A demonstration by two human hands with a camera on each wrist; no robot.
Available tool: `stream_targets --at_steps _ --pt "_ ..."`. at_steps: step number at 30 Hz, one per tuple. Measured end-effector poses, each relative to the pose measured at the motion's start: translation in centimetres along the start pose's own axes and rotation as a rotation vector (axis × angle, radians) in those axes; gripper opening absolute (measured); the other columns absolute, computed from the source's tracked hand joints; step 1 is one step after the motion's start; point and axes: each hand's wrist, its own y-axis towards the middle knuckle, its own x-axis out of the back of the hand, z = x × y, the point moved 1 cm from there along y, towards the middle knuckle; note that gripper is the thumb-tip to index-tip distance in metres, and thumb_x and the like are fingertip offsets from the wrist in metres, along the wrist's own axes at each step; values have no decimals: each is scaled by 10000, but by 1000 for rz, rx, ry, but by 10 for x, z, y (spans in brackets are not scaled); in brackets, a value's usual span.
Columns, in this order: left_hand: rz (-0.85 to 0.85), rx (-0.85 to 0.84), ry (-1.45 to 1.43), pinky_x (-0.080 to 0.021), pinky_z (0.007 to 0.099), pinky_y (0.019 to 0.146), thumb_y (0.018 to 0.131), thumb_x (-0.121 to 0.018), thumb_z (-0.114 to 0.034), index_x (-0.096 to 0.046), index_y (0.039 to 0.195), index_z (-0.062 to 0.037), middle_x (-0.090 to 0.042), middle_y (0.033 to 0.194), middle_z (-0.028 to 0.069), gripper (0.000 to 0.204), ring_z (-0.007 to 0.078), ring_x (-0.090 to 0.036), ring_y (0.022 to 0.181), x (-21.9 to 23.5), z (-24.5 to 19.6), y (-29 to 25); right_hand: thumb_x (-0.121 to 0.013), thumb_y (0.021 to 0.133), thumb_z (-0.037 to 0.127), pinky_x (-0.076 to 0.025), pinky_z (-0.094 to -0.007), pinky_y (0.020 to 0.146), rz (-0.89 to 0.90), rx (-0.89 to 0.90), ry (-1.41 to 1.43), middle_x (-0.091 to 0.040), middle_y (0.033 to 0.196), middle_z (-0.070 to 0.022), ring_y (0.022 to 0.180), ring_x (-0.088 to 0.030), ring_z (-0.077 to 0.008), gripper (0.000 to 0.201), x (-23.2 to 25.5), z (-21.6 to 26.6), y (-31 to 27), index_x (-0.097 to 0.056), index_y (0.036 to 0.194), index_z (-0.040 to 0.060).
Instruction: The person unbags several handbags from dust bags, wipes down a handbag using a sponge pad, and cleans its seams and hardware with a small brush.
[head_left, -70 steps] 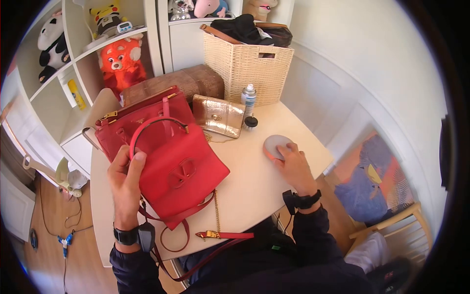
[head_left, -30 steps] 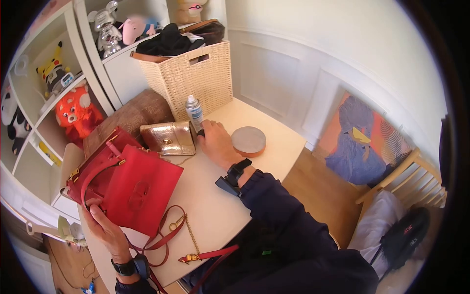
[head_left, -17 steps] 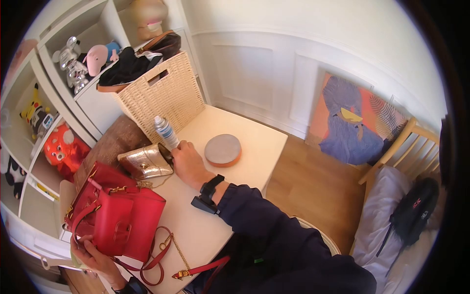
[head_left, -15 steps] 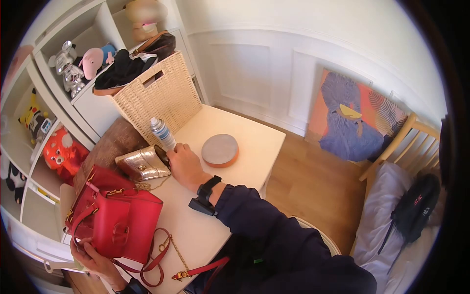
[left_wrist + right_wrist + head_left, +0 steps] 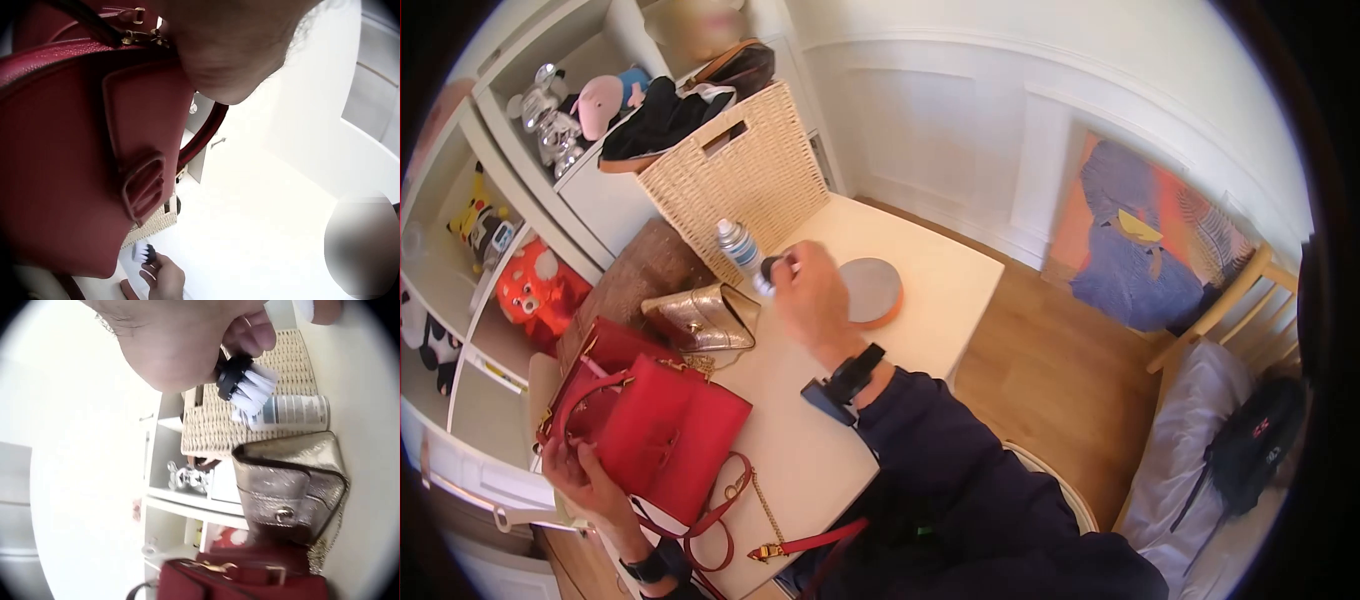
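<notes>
In the head view my left hand grips the handle of a red handbag, which leans against a second red bag; the left wrist view shows the handbag's flap and buckle-like emblem close up. My right hand holds a small round brush above the table. Its black base and white bristles show in the right wrist view, bristles pointing away from the palm. Behind the brush stands a spray can, and a gold clutch lies to its left.
A round grey-topped, orange-sided object sits right of my right hand. A wicker basket and a brown case stand at the back. Red straps and a chain lie near the table's front edge.
My right hand has gone from the round grey-topped object to beside the spray can, and has lifted the brush off the table. The head view has swung right. My left hand remains at the red handbag.
</notes>
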Motion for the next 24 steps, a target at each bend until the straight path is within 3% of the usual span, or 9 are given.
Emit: stream_targets --at_steps 1,4,8,11,13,14,16,19,24 --pt "-10 7 7 -548 358 1039 1141 -592 -121 -478 1527 0 -641 1381 190 420 227 -662 1171 -2 -2 2 -666 981 171 -541 -530 794 -40 -106 97 -679 1002 -203 923 -675 -408 175 4 -7 6 -631 1010 2" --pt "54 39 43 -513 349 1080 1141 -582 -124 -491 1523 0 -659 1368 170 411 219 -654 1196 -8 -11 5 -651 989 167 -535 -532 800 -100 -168 201 -691 993 -218 908 -681 -428 162 19 -12 17 -642 990 5" --pt "84 69 52 -513 353 1083 1139 -590 -144 -491 1534 -2 -659 1382 176 432 223 -655 1219 -5 -13 3 -657 975 162 -543 -530 817 -11 -141 147 -702 1003 -219 927 -682 -432 154 23 -13 19 -665 978 8" --pt "130 95 45 -497 354 1123 1150 -594 -179 -483 1567 -6 -645 1437 183 465 230 -640 1286 -5 -20 1 -664 950 163 -560 -526 841 170 -22 -42 -711 1012 -210 963 -686 -424 165 24 -3 8 -692 961 1" --pt "117 82 -1 -493 367 1124 1142 -605 -198 -485 1560 -9 -645 1398 182 474 235 -646 1261 -5 -24 -2 -673 918 160 -576 -528 866 389 67 -188 -717 1008 -198 1011 -689 -409 170 21 0 2 -719 969 5" --pt "104 89 -1 -493 367 1124 1142 -605 -198 -485 1560 -9 -645 1398 182 474 235 -646 1261 -4 -23 -2 -673 918 160 -576 -528 866 398 78 -189 -717 1008 -198 1011 -689 -409 170 21 2 1 -719 969 5" --pt "77 112 -65 -493 367 1128 1148 -603 -221 -485 1561 -10 -634 1409 183 478 237 -628 1279 0 -19 -4 -669 903 157 -584 -524 886 610 97 -333 -720 1030 -186 1054 -686 -399 191 20 6 -2 -741 1006 13" --pt "41 128 -29 -495 366 1122 1155 -599 -260 -487 1559 -10 -631 1410 181 488 227 -615 1287 5 -14 -9 -688 887 157 -582 -516 909 713 61 -355 -722 1062 -179 1072 -687 -388 206 23 12 -1 -747 1023 14" --pt "61 182 -90 -471 358 1134 1165 -580 -298 -506 1545 -6 -637 1378 148 486 210 -600 1286 7 -11 -15 -750 881 212 -570 -497 962 612 45 -192 -721 1100 -183 1108 -684 -389 284 25 18 2 -727 1076 7"
